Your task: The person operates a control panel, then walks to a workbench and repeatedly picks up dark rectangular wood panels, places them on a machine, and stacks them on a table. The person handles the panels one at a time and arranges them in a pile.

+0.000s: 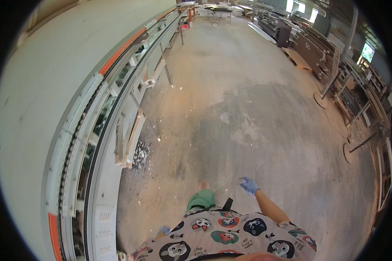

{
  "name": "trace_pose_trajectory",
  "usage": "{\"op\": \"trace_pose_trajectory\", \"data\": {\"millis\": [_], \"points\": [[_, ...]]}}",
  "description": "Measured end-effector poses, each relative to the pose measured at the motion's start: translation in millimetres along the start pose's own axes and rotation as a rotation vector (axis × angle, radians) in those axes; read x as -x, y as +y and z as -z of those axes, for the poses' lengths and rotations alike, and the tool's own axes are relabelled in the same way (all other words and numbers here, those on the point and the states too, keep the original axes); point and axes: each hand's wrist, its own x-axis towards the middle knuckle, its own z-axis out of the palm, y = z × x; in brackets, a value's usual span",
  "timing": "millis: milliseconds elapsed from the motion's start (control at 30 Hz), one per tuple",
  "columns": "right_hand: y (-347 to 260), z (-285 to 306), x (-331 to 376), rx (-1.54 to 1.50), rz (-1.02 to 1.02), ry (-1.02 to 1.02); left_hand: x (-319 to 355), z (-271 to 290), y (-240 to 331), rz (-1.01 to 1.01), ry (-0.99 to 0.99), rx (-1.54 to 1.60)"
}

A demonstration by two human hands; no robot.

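Note:
My right hand (249, 185), in a blue glove, hangs out over the concrete floor (213, 143) to the right of my body. Its fingers are loosely bent and a little apart, with nothing visible in them. Low at my left side, my left hand (164, 230) shows only as a patch of blue glove beside my patterned shirt (248, 239); its fingers are hidden. The long machine (104, 191) with a rail and chain track is the nearest thing to that hand. Neither hand is seen touching anything.
The machine with its pale hood (35, 100) lines the left side, brackets and legs jutting over the floor. Chips and debris (141, 154) lie beneath it. Stacked boards (313, 52) and racks with round-based stands (321, 100) line the right. A wheeled table (218, 15) stands far ahead.

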Motion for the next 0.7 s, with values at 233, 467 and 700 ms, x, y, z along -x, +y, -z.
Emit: {"op": "trace_pose_trajectory", "data": {"millis": [233, 467, 700], "points": [[18, 93, -310, -0.252, -0.139, 0.253, -151, 286, 216, -0.027, 0.077, 0.043], [51, 216, -454, -0.218, -0.384, 0.128, -358, 688, 544, -0.512, 0.623, 0.229], [-26, 415, -826, 0.087, -0.24, -0.074, -510, 855, 662, -0.214, 0.416, -0.216]]}}
